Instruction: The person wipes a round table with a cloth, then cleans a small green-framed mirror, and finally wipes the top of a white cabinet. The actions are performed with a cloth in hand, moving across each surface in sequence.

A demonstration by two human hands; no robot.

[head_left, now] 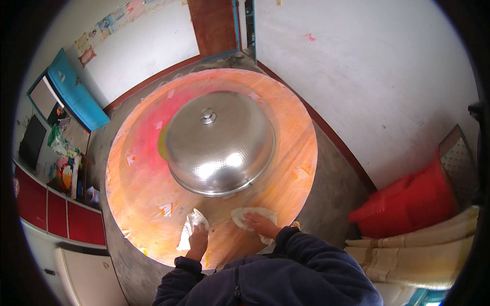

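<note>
A large round table (pixel 292 153) with an orange and pink surface under a glossy film fills the middle. On it sits a big domed steel lid (pixel 224 137), pierced with small holes and topped by a round knob. At the near edge, my left hand (pixel 198 240) grips a crumpled white cloth (pixel 190 224) that lies against the tabletop. To its right, my right hand (pixel 259 224) presses on a second white cloth (pixel 240 216), its fingers slightly smeared by motion. Both hands are a little nearer to me than the lid's rim.
A red cover (pixel 408 201) drapes something on the right, near a pale curtain (pixel 413 255). Dark red cabinets (pixel 84 222) and a whitish appliance-like box (pixel 92 275) stand on the left. A blue door (pixel 76 94) and a brown door (pixel 213 28) are farther back.
</note>
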